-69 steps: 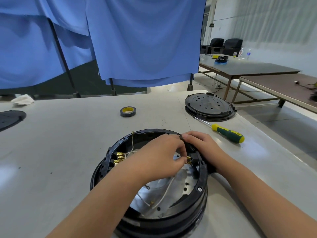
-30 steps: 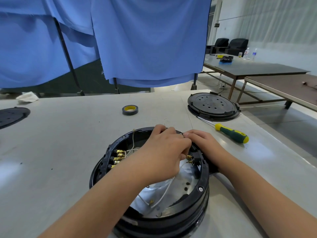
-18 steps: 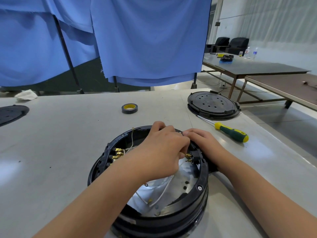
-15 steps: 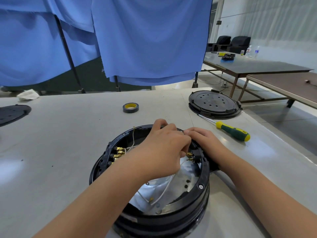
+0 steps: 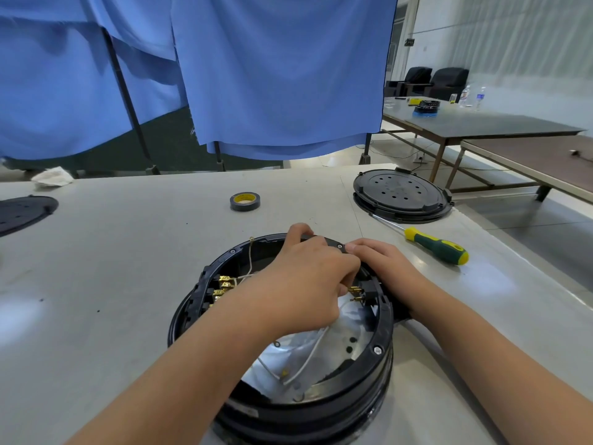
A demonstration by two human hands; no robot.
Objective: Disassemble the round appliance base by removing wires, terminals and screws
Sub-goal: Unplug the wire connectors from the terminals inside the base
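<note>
I see my left hand (image 5: 308,284) curled inside the round black plastic appliance base (image 5: 383,319), my right hand (image 5: 383,266) curled over its rim, both grips hidden.

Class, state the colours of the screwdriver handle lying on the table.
Green with yellow ends, on the screwdriver handle; seen in the head view, the only one.

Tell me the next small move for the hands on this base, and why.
Probably pull the wire end off the brass terminals at the base's right wall. The left hand is curled in right beside them, the right hand braces the rim there, and the screwdriver lies unused, so this looks like a hand pull.
</note>
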